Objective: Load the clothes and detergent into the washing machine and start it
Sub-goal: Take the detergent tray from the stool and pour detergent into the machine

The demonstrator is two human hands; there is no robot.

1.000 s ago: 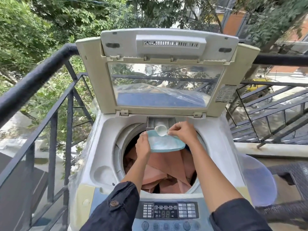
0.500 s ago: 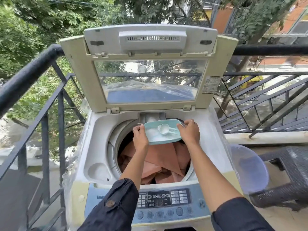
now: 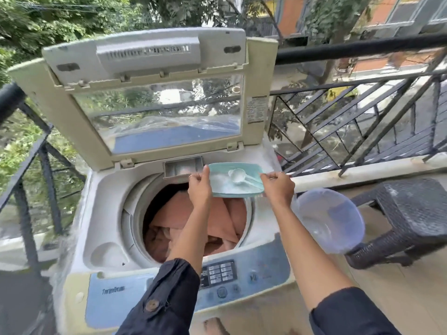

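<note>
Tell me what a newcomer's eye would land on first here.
First, the teal tub of white powder with a scoop in it, held by the left hand and right hand over the back of the drum. Next, the pink clothes filling the drum, under the washing machine's raised lid.

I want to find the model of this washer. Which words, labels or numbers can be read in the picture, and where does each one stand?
"TurboDrum": front panel of the washing machine, somewhat blurred.
White sticker on the open lid: print too small to read.
Button pad and control symbols: blurred, unreadable.
No model number is legible.
</note>
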